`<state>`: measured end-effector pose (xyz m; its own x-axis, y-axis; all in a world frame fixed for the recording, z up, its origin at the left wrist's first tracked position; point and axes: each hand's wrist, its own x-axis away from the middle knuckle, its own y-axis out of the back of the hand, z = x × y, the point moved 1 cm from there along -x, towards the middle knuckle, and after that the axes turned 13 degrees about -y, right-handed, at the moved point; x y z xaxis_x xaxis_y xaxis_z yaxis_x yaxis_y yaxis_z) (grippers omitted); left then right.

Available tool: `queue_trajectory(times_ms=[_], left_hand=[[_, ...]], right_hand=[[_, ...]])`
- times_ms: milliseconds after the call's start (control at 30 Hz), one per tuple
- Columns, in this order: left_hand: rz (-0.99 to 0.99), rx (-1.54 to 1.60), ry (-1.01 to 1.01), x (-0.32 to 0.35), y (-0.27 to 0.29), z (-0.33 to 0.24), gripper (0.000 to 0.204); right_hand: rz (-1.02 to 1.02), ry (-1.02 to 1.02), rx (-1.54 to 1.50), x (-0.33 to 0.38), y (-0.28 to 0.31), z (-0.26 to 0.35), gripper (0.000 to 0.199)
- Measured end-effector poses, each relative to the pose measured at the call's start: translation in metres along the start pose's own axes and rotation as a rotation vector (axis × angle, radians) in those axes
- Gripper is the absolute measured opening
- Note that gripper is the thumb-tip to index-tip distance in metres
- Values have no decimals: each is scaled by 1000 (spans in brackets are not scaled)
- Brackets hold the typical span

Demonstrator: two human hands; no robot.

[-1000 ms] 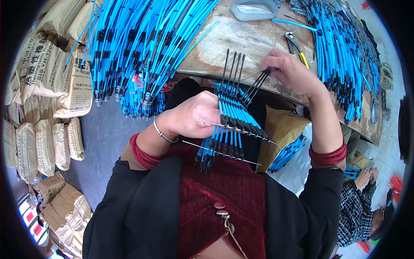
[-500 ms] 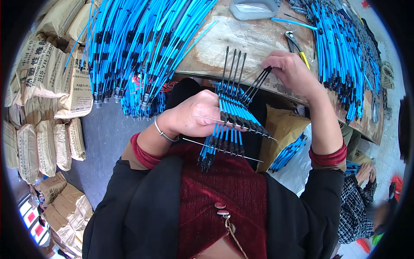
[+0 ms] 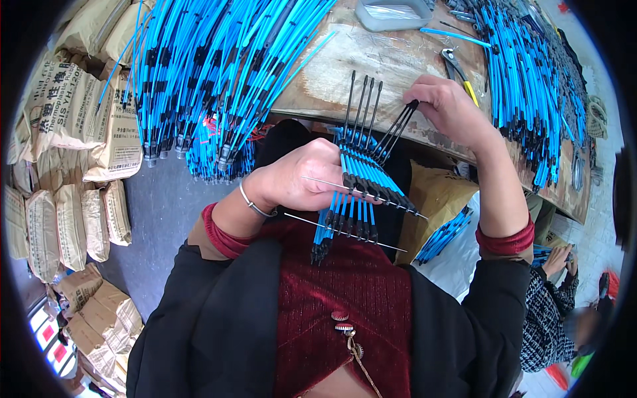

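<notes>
My left hand is closed round a bundle of thin blue rods with black joints and ends, held in front of my chest. Two thin metal wires run crosswise through the rods: an upper wire by my left fingers and a lower wire apart from it. Several black rod ends stand up from the far side of the bundle. Up to the right, my right hand pinches a few other black rod ends of the same bundle, drawn together at their tips. My left fingertips are partly hidden.
Large piles of blue rods lie at the far left and more blue rods at the right of the wooden table. Yellow-handled pliers and a grey tray lie there. Paper sacks line the left. A co-worker sits at right.
The bundle has shifted very slightly to the right with my left hand. My right hand keeps its pinch at nearly the same place.
</notes>
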<state>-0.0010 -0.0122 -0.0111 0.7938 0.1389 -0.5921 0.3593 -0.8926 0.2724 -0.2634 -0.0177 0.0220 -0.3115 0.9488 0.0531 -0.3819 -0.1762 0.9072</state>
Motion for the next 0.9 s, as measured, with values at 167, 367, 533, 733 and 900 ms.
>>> queue_trajectory(times_ms=[167,367,533,733,900], left_hand=[[17,25,22,0,0,1,35],[-62,-14,-31,-6,-3,-4,22],[-65,-11,-41,-8,-2,-6,23],[-85,31,-8,-2,-3,-2,26],[-59,-8,-25,0,0,3,27]], right_hand=[[-59,-5,67,-2,1,8,26],[80,-6,159,-7,2,13,29],[81,25,82,-4,1,7,27],[74,56,28,-2,4,6,24],[64,61,26,-5,3,6,23]])
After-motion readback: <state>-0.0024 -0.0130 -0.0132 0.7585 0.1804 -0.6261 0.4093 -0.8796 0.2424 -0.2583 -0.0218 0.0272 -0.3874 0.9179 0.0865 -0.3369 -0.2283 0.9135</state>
